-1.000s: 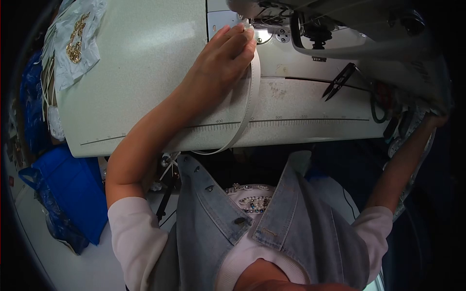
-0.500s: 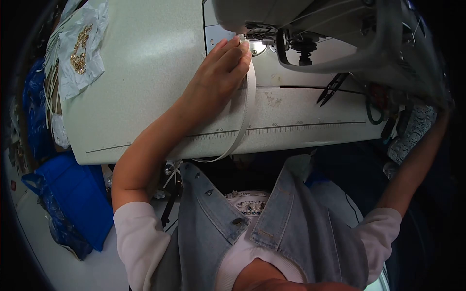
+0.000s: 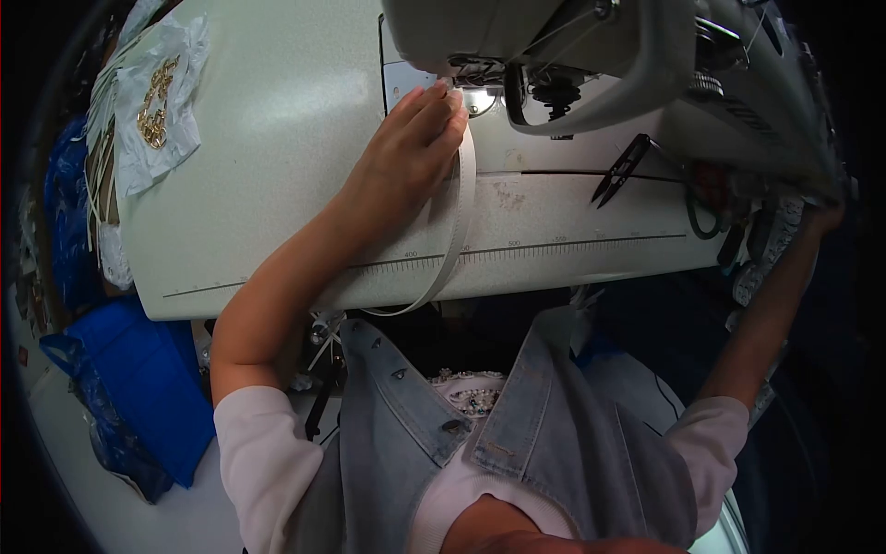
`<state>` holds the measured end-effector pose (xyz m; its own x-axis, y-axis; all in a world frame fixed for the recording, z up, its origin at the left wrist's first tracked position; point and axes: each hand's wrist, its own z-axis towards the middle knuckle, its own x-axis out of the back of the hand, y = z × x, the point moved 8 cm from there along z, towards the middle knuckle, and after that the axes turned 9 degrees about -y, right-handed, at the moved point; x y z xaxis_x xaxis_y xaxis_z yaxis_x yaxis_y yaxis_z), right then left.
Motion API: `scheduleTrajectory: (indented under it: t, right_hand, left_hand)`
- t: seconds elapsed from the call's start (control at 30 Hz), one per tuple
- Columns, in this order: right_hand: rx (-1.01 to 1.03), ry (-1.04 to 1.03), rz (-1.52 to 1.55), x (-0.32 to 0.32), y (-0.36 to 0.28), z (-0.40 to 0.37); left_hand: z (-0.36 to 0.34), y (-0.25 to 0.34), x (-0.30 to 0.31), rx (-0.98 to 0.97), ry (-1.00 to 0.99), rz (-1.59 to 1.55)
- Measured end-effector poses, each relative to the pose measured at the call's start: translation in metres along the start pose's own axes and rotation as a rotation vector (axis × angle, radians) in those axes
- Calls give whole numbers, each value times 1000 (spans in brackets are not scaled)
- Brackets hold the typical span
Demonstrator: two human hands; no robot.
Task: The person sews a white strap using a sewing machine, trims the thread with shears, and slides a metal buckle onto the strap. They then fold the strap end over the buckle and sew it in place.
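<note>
My left hand [image 3: 413, 138] is closed at the needle area of a sewing machine [image 3: 554, 46], its fingers pinched on the end of a narrow white strip [image 3: 466, 198]. From there the strip curves down over the table's front edge. The fingertips lie beside a bright metal plate [image 3: 479, 100] under the machine head. At the far right, my right hand [image 3: 824, 218] reaches to the machine's right end; its fingers are hidden in shadow, and what it touches cannot be made out.
Black thread snips [image 3: 620, 172] lie on the table [image 3: 268, 138] right of the strip. Gold chain-like pieces [image 3: 155, 103] rest on white paper [image 3: 185, 138] at the back left. A blue bag [image 3: 138, 388] is below the table's left corner. A printed ruler runs along the front edge.
The view has shifted slightly, so the machine and snips appear further left. My left hand still pinches the strip by the needle area. My right hand remains at the far right.
</note>
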<state>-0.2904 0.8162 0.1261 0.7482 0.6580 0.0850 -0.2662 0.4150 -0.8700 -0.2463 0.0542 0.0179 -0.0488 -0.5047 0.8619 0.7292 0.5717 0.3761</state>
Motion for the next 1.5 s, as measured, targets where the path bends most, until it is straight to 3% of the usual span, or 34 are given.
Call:
scheduleTrajectory:
  t: [0.23, 0.37, 0.5, 0.57, 0.67, 0.83, 0.97, 1.0, 1.07, 1.13, 1.2, 1.23, 1.33, 1.5]
  right_hand:
    - [-71, -138, -98, -25, -63, 34]
    - [9, -147, -122, -44, -51, 13]
    - [471, -231, -454, -51, -30, -55]
    - [95, -38, 181, -36, -5, -64]
    - [-142, -67, 81, -21, -12, -17]
    - [-94, -111, -59, -41, -64, 18]
    - [22, 19, -71, -29, -22, -44]
    - [67, 35, -119, -25, -11, -67]
    - [24, -49, -625, 24, 50, -58]
    - [-34, -146, -1138, 33, 67, -45]
    - [14, -89, -262, 30, 20, -6]
    - [-18, -77, -116, 18, 3, 3]
    - [-49, -112, -52, -15, -23, 5]
    - [-56, -88, 144, -17, 25, -62]
  left_hand:
    - [2, 3, -1, 33, -89, -15]
    - [1, 1, 0, 37, -93, -34]
    - [2, 3, 0, 30, -61, -17]
    - [2, 3, 1, 26, -56, -24]
    - [3, 2, 2, 35, -55, -16]
    - [3, 4, 5, 60, -88, -29]
    - [3, 2, 4, 70, -99, -44]
    - [3, 3, 3, 72, -105, -32]
    - [4, -1, 1, 76, -115, -9]
    - [3, 1, 0, 47, -100, -22]
    - [4, 3, 2, 67, -120, -25]
    - [5, 2, 3, 80, -127, -25]
    - [5, 2, 4, 56, -104, -25]
    - [3, -3, 3, 40, -67, -36]
